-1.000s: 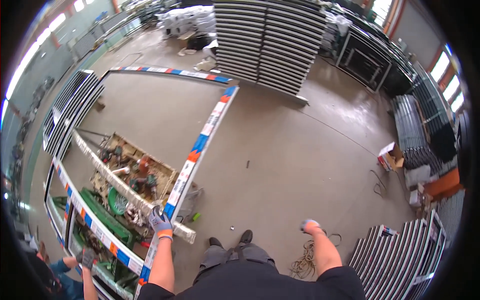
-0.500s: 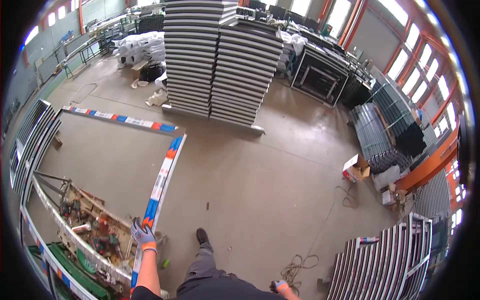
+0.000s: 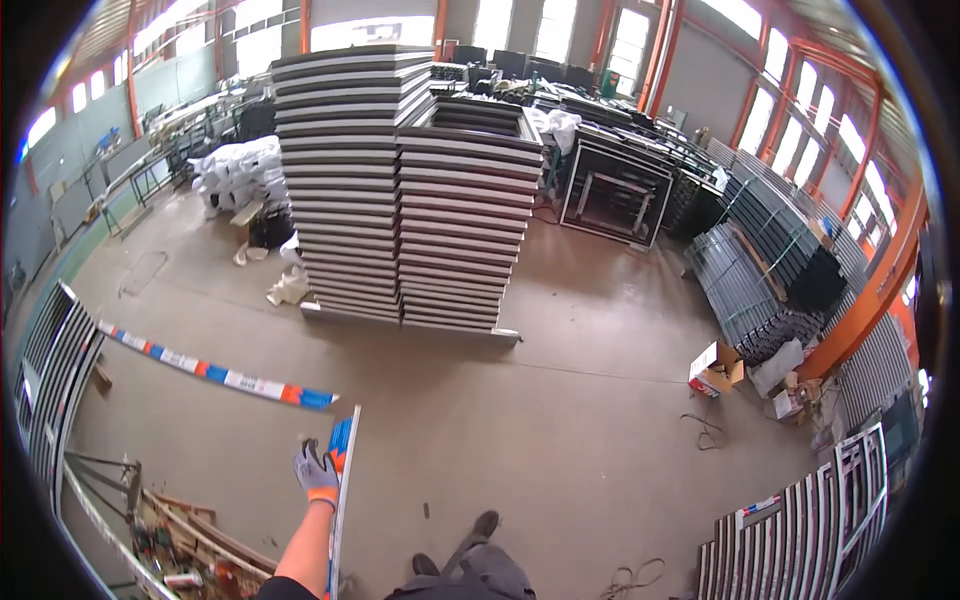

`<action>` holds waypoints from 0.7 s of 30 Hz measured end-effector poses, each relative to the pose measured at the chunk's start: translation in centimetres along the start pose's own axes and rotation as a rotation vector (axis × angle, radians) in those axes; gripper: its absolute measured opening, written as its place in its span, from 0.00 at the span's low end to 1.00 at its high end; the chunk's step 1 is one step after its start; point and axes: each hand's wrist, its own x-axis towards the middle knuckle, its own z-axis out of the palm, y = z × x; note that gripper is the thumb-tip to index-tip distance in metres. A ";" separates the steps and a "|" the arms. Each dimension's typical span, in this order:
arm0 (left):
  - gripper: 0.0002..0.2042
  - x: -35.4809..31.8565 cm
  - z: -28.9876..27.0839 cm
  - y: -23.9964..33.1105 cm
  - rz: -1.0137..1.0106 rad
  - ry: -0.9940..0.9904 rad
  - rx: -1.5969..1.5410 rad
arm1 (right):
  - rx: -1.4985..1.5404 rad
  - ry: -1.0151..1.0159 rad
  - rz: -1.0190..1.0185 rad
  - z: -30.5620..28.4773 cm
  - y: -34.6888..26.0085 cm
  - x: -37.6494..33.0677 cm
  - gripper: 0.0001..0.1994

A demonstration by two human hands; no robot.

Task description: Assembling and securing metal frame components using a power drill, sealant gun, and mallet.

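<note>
Setting: a large factory hall with a bare concrete floor (image 3: 560, 420), orange steel columns on the right and bright windows along the far wall.
Left hand (image 3: 317, 470): in a grey glove with an orange cuff, raised at the near left, fingers loosely spread and resting against the top end of a long profile; whether they close around it I cannot tell.
Profile (image 3: 342, 480): a long, narrow bar wrapped in white, blue and orange film, running from the near edge of the view up to the hand.
Second profile (image 3: 215, 372): the same striped wrapping, lying on the floor to the left, its right end near the first bar's tip but apart from it.
Right hand: out of view.
Stacks (image 3: 410, 190): tall piles of grey frames, far centre.
Frames at left (image 3: 50, 380): dark frames leaning together.
Cardboard box (image 3: 715, 368): open, on the floor at right.
Shoes (image 3: 486, 523): the person's own, near centre.
</note>
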 end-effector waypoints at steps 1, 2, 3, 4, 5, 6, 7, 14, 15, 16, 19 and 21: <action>0.20 -0.1 -0.1 -1.3 -0.038 0.001 -0.002 | 0.439 -0.086 0.027 1.0 0.5 0.5 0.14; 0.20 0.5 0.8 -1.3 -0.012 0.010 0.009 | 0.467 -0.076 0.030 0.0 -0.7 1.3 0.14; 0.19 0.9 1.5 -1.5 -0.038 0.023 0.019 | 0.558 -0.283 0.174 -0.8 -1.9 2.6 0.10; 0.19 1.1 1.8 -1.9 -0.080 0.041 0.029 | 0.629 -0.498 0.305 -1.5 -2.5 4.6 0.09; 0.19 1.7 3.4 -1.5 -0.056 0.029 0.024 | 0.648 -0.493 0.326 0.9 -2.1 4.7 0.09; 0.18 2.2 4.3 -1.9 -0.101 0.037 0.073 | 0.516 -0.466 0.165 6.1 -0.8 4.9 0.08; 0.18 1.2 5.1 -4.2 -0.240 0.051 0.118 | 0.301 -0.457 -0.036 6.1 2.3 8.2 0.08; 0.16 6.2 4.9 -6.1 -0.594 0.217 0.179 | 0.973 -0.614 0.470 -0.9 1.7 42.4 0.13; 0.16 7.1 8.5 -6.3 -0.686 0.159 0.201 | 0.523 -0.396 0.232 3.1 7.3 46.3 0.13; 0.15 7.4 8.6 -7.1 -0.756 0.181 0.294 | 0.555 -0.275 0.123 2.1 6.5 51.6 0.10; 0.18 7.9 8.1 -9.3 -0.816 0.258 0.375 | 1.059 -0.310 0.447 -8.4 0.4 65.5 0.10; 0.19 8.0 7.8 -10.5 -0.880 0.287 0.370 | 1.252 -0.245 0.484 -15.8 -3.7 70.7 0.08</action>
